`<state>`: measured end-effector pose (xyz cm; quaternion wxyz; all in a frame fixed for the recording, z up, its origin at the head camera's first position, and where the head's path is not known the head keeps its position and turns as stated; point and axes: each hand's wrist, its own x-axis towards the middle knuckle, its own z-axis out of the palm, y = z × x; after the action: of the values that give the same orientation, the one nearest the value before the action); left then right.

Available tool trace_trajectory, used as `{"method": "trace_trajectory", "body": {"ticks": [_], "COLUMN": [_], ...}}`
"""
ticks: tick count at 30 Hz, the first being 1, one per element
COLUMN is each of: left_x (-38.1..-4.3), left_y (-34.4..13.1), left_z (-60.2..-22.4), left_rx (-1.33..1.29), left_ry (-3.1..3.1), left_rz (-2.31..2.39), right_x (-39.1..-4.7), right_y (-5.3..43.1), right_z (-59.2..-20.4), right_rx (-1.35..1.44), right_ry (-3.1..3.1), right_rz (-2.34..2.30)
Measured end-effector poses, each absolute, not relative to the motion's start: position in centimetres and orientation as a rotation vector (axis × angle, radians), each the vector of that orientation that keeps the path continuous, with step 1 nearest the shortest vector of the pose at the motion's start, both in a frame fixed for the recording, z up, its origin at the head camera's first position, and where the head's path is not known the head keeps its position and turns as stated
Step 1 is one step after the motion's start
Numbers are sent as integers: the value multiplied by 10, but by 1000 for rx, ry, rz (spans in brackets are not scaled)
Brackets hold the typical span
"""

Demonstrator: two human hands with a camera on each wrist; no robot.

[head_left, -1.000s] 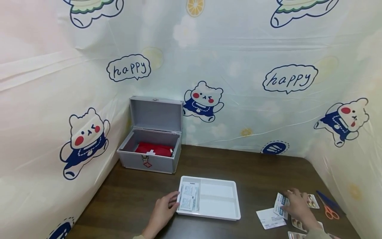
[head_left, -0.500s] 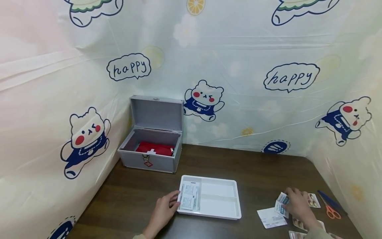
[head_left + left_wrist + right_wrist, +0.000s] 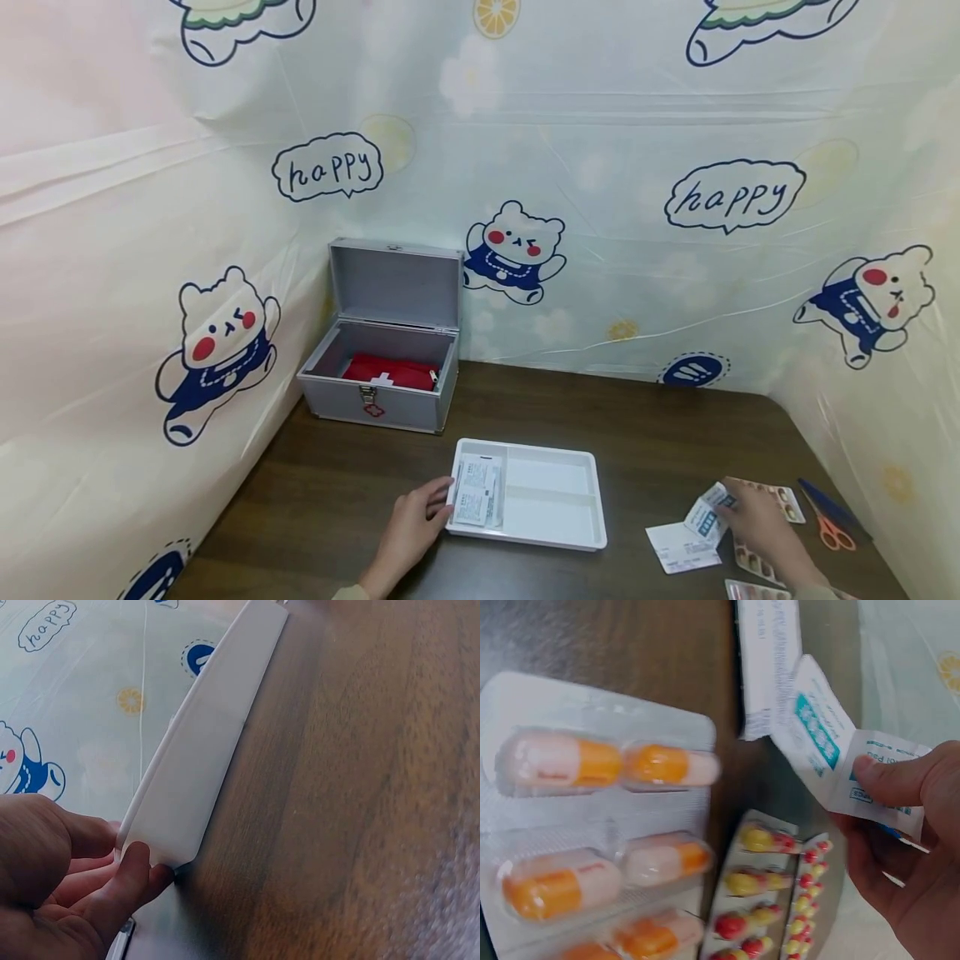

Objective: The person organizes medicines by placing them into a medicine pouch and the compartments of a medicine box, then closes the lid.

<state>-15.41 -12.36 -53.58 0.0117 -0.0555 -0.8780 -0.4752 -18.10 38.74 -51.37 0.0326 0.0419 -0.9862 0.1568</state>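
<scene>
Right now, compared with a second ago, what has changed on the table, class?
The right hand has tilted the white-and-blue packet, its upper end leaning further right, uncovering more of a capsule pack. The left hand stays at the white tray; tray, metal box and scissors stay put.

I see a lane over bare dark-brown wooden tabletop [image 3: 622,467] between the shallow white plastic tray [image 3: 551,471] and the flat white printed packet [image 3: 678,550]; silver capsule blister packs [image 3: 759,567] and orange-handled scissors [image 3: 823,522] crowd the right.

"happy" [image 3: 327,168] twice on backdrop [image 3: 600,125], red cross [image 3: 374,410] on case [image 3: 408,410], white cross [image 3: 383,379] on pouch [image 3: 408,374]
</scene>
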Motion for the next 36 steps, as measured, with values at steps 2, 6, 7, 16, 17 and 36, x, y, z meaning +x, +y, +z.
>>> {"method": "trace_trajectory", "body": {"ticks": [2, 6, 7, 16, 17, 36], "left_x": [-154, -155, -155, -154, -154, -155], "left_y": [-124, -124, -124, -124, -124, -125], "left_z": [-536, -536, -536, -535, -535, -536], "left_rx": [-176, -171, -164, -104, -101, -160], "left_ry": [-2735, -2738, -2742, -2801, -2803, -2760], "left_rz": [-1482, -1479, -1479, -1478, -1481, -1487], "right_x": [-180, -176, -175, -164, -164, -175], "right_y": [385, 379, 377, 354, 352, 271], "right_z": [-508, -495, -493, -474, -472, -485], "right_rx": [100, 64, 52, -8, -11, -77], "right_ry": [-3060, -3046, -3037, -2957, -2953, -2841], "right_rz": [512, 629, 662, 797, 801, 1288]}}
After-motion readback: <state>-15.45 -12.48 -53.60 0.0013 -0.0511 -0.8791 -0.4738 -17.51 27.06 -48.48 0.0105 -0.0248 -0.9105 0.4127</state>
